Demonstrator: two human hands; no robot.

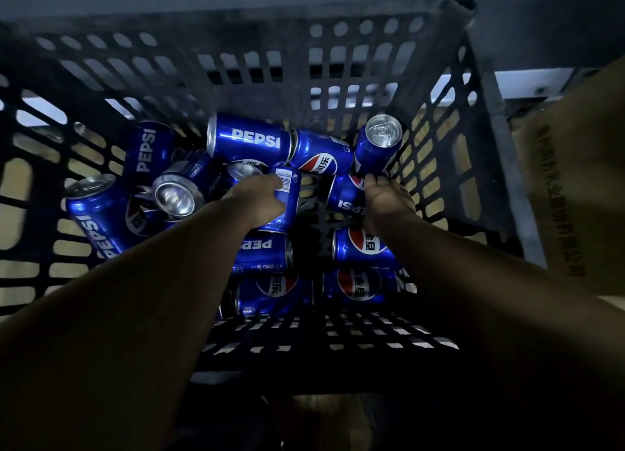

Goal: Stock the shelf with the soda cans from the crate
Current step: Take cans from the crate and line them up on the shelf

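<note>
1. Both arms are reaching into the black crate, where the soda cans are lying jumbled on its floor.
2. The left hand is curling round the barcode can at centre.
3. The right hand is covering a can at 3 o'clock; I cannot tell whether it is gripping.
4. They are probably full: weighty, slick and easily dented, so gripping mid-wall looks safest.

Your left hand and right hand are bare. Both forearms are bare too, uncovered all the way to the picture's lower edge.
</note>
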